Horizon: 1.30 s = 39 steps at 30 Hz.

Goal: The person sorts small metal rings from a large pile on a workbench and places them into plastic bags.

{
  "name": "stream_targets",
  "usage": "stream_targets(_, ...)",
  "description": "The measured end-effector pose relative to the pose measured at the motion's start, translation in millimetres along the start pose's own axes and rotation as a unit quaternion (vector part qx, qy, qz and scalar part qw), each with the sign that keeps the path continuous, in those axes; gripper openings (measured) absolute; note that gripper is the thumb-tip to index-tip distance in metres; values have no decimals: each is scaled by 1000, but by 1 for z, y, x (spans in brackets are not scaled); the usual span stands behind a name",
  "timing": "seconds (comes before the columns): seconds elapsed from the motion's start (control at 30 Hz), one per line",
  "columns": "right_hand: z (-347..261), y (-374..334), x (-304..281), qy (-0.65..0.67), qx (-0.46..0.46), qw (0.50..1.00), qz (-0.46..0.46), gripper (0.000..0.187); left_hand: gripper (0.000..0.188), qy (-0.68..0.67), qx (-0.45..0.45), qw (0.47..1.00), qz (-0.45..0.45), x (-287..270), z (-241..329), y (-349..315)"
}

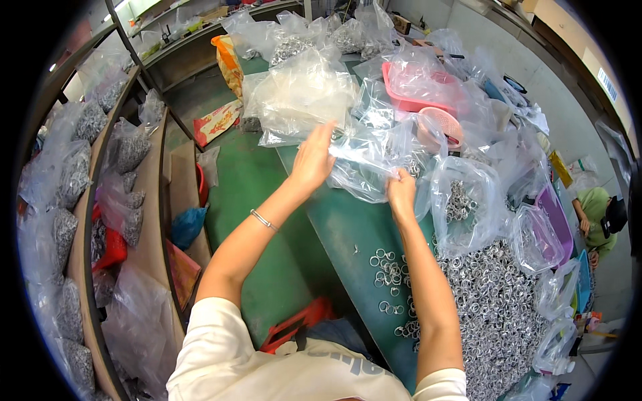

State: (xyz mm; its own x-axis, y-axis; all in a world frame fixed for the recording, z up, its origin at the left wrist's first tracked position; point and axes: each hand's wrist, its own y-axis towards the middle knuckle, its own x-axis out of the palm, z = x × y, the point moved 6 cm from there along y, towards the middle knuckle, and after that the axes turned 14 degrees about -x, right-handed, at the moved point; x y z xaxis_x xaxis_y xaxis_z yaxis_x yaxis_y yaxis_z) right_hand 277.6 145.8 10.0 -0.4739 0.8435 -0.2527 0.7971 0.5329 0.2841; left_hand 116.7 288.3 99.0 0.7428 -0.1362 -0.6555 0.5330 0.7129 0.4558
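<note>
A clear plastic bag (364,167) is drawn taut between my two hands above the green table. My left hand (313,157) has its fingers pointing up and pressed together at the bag's left end. The fingers of my right hand (401,190) are closed on its other end. Whether that bag holds anything is hard to make out. Just right of my right hand, an opened clear bag (461,204) has silvery metal rings in it. A large heap of metal rings (491,314) covers the table beside my right forearm, with several loose rings (388,267) to its left.
Stacked empty plastic bags (301,100) lie beyond my left hand. A pink basket (414,100), a round pink strainer (441,127) and a purple basket (554,220) stand rightward. Shelves with filled bags (73,164) line the left. Another person (598,217) works at far right.
</note>
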Motion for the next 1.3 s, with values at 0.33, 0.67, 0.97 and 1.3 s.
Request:
stream_targets(0.33,-101,-68,28,-264,-428,863,40,43,56,-207,-181,960,-53,33,-30,-28)
stream_targets(0.67,-38,-34,57,-436,-293,831,-183,28,72,-90,-140,975,-144,19,-38,-35)
stream_targets(0.97,-84,-83,5,-153,-381,895,-176,17,71,35,118,992,31,-5,46,-70)
stream_targets(1.3,-90,-218,-157,-386,-201,890,-135,19,37,-127,76,944,-295,40,68,-189)
